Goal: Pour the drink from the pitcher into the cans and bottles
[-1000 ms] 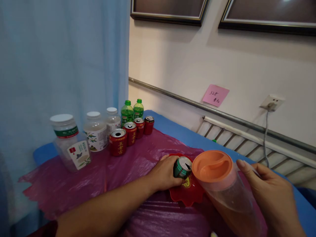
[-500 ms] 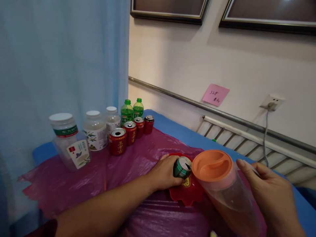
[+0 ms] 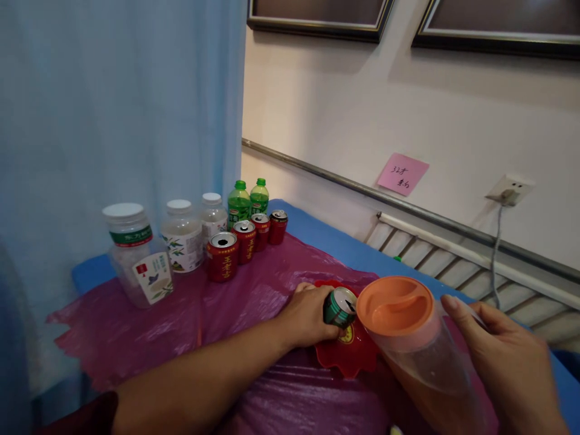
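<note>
Fingers of my left hand (image 3: 310,315) wrap round a green drink can (image 3: 339,307), which leans to the right with its opened top facing up. Under the can lies a red scalloped dish (image 3: 347,359) with a yellow emblem. My right hand (image 3: 507,350) grips the handle of a clear plastic pitcher (image 3: 430,368) with an orange lid (image 3: 396,306). The pitcher tilts to the left, its lid edge close against the can's rim. Brownish liquid shows inside it. Whether liquid runs between them cannot be made out.
Several red cans (image 3: 222,257) stand in a row behind my left arm. Beyond them are two green bottles (image 3: 238,202) and white-capped jars (image 3: 138,260). Purple plastic sheeting (image 3: 254,302) covers the blue table (image 3: 317,232). A radiator (image 3: 426,254) runs along the wall.
The whole scene sits slightly further right as my view shifts. Both hands keep their hold, and the can and pitcher stay close together.
</note>
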The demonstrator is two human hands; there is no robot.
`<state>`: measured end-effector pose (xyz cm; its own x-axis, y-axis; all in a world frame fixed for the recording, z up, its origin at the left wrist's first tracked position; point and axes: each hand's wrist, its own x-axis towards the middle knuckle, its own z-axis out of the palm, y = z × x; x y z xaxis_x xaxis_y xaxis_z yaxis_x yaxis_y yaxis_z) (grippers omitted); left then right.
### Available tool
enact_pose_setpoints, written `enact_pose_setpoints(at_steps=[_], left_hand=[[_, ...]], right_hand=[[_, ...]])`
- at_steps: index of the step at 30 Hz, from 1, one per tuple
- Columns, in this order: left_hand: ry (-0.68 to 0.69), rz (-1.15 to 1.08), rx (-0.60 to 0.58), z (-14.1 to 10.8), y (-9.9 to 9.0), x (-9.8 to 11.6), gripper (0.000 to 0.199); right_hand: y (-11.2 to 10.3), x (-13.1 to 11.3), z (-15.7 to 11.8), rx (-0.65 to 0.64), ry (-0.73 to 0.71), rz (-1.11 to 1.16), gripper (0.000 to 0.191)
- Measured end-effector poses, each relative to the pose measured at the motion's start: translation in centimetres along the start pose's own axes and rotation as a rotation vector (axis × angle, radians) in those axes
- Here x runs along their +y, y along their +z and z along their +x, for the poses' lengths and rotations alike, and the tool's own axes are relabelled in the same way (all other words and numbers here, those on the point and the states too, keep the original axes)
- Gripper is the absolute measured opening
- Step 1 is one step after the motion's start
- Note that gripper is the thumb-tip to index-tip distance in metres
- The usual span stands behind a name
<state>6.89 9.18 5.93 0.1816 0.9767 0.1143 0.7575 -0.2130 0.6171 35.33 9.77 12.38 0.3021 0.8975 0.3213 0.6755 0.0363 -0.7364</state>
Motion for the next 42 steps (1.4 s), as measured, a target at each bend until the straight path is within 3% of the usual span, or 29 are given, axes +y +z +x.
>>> enact_pose_setpoints(at_steps=[23,33,42], left_hand=[[0.036,-0.036,-0.016,-0.04,0.49,-0.31,0.063],[0.029,-0.055,-0.024,-0.09,0.35,-0.14,0.066],[0.048,-0.043,-0.019,-0.12,0.34,-0.19,0.066]], right_hand=[[-0.1,0.05,0.04,-0.041,0.071,0.031,0.057],[-0.07,0.34,0.05,-0.013,0.0,0.002,0.055],[0.0,0.67,0.24,-0.038,0.018,0.008,0.055]])
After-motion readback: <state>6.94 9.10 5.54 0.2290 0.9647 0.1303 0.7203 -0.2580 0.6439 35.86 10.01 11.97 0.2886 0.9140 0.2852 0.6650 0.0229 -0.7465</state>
